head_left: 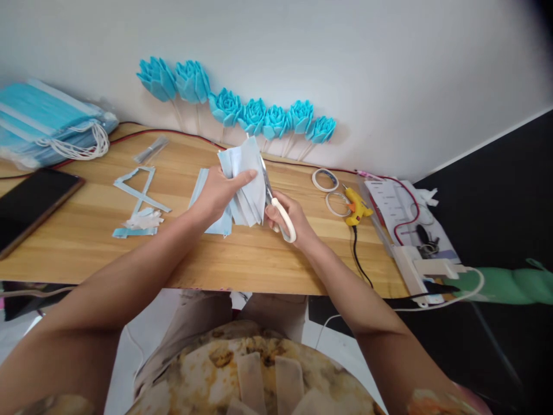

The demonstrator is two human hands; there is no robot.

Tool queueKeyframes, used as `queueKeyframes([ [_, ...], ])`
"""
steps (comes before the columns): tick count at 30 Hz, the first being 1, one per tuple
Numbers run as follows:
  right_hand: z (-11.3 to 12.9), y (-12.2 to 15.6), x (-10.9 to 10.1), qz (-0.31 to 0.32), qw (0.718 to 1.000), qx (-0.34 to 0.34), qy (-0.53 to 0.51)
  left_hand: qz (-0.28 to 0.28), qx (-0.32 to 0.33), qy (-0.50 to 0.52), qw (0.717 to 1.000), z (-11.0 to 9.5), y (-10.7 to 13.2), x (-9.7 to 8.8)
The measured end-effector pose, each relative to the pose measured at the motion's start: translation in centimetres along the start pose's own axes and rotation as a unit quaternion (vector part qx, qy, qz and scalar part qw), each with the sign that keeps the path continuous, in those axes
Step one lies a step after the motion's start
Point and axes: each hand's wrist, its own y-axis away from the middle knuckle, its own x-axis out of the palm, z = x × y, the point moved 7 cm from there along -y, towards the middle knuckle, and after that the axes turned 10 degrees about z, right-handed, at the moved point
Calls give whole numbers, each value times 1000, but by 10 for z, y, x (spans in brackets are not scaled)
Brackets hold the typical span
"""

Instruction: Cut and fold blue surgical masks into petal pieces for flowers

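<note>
White-handled scissors (286, 222) are clamped in the right grip (297, 220), with the blades set along the right edge of pleated light-blue sheets (248, 167), which are pinched by the left grip (219, 193) above the wooden surface (268, 268). Further pale-blue pieces (219, 226) are laid on the surface beneath, and a yellow glue gun (358, 210) is placed to the right. At the rear, seven blue flowers (254, 116) are lined up along the wall (389, 80).

Flowers (254, 118) stand behind the mask sheets (247, 157), a glue gun (358, 210) right.

Metal scissors (277, 204), smooth wooden tabletop (268, 265)
</note>
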Motion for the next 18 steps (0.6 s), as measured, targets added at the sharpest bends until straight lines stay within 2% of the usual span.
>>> queueKeyframes([
  [8, 5, 1, 1, 6, 1000, -18, 22, 25, 4, -10, 1000, 0, 4, 7],
  [13, 7, 1, 0, 4, 1000, -19, 25, 52, -27, -29, 998, 2, 8, 13],
  [18, 12, 2, -4, -21, 998, -37, 43, 54, -20, -9, 998, 6, 7, 12],
])
